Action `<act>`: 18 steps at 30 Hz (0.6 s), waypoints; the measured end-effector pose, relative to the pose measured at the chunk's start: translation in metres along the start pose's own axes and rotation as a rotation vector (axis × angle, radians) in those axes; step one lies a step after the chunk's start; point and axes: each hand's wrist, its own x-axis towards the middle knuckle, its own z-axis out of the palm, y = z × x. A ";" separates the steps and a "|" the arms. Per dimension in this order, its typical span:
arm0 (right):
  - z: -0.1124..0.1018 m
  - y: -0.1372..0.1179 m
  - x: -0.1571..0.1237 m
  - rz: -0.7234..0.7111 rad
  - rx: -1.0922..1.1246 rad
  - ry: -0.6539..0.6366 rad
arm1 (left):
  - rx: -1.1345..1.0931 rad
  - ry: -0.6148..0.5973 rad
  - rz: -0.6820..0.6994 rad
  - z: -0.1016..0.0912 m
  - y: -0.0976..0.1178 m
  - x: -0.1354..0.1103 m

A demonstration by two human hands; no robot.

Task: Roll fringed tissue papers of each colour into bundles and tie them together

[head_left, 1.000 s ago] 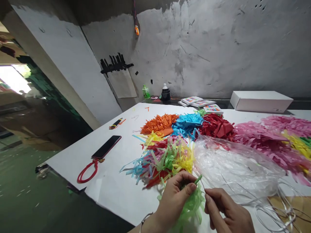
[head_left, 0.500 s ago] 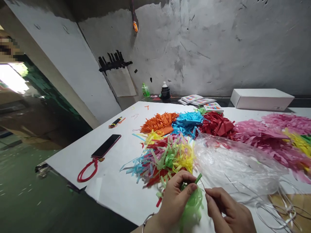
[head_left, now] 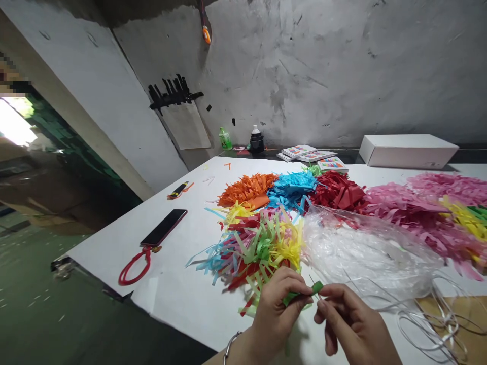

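My left hand (head_left: pixel 276 314), a bracelet at its wrist, pinches a rolled green paper tassel (head_left: pixel 317 287) between thumb and fingers. Close against the tassel's end, my right hand (head_left: pixel 348 317) is closed on a thin wire-like strand, whose exact kind is too fine to make out. A short dark tip of it pokes up beside the green paper. Just beyond my hands lies a mixed heap of paper tassels (head_left: pixel 262 243) in red, yellow, green, pink and blue. A clear plastic bag (head_left: pixel 365 248) rests to the right of that heap.
Orange (head_left: pixel 247 190), blue (head_left: pixel 291 188), red (head_left: pixel 338 191) and pink tassel bundles (head_left: pixel 411 208) line the table behind. A phone (head_left: pixel 163 228) with a red cord and a small cutter (head_left: pixel 178 190) lie left. White cord (head_left: pixel 437 324) coils at right. A white box (head_left: pixel 407 152) stands at the back.
My right hand has come up against the tassel's end, closing the earlier gap. The green tassel has turned from upright to slanting right, and its hanging light-green fringe no longer shows.
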 end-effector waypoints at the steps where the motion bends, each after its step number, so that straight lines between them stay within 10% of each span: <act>1: 0.000 0.000 0.000 0.018 0.039 -0.005 | -0.001 -0.001 0.011 0.000 -0.001 0.000; 11: -0.004 0.001 0.004 0.081 0.158 -0.102 | -0.011 -0.083 0.095 0.003 -0.001 -0.003; 18: -0.008 0.013 0.004 -0.110 -0.180 -0.132 | -0.104 -0.046 -0.247 0.005 0.002 0.000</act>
